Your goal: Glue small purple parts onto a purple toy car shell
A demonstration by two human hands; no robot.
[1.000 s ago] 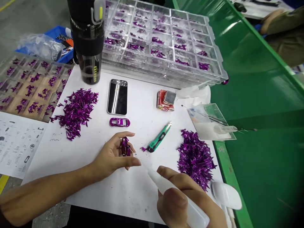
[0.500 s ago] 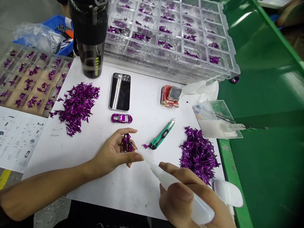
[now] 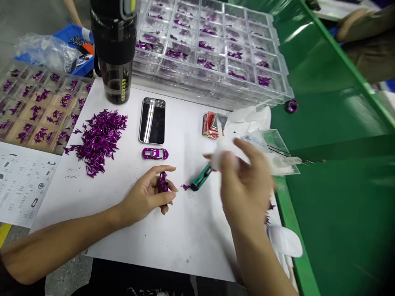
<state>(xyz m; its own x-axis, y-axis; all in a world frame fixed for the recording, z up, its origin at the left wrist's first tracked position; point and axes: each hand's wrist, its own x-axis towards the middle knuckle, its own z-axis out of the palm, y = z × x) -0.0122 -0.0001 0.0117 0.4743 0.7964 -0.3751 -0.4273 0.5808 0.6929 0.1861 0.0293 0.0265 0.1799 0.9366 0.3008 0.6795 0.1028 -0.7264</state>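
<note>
My left hand (image 3: 148, 195) pinches a small shiny purple car body (image 3: 162, 183) between thumb and fingers, low over the white sheet (image 3: 173, 230). My right hand (image 3: 243, 185) is raised and motion-blurred above the right pile of purple parts (image 3: 269, 205), closed round a white squeeze bottle (image 3: 226, 156) whose shape is smeared. A second purple car body (image 3: 154, 153) lies flat just beyond my left hand, below a dark phone (image 3: 152, 121). A green utility knife (image 3: 201, 179) lies between my hands.
A heap of purple pieces (image 3: 98, 139) lies at left. A black bottle (image 3: 114, 49) and clear compartment trays (image 3: 210, 53) stand at the back; another tray (image 3: 40, 107) sits left. A clear plate (image 3: 277, 152) and a green conveyor (image 3: 339, 164) are at right.
My right hand has lifted with the white bottle, moving up and away from the car body toward the clear plate. My left hand stays put with the purple car.
</note>
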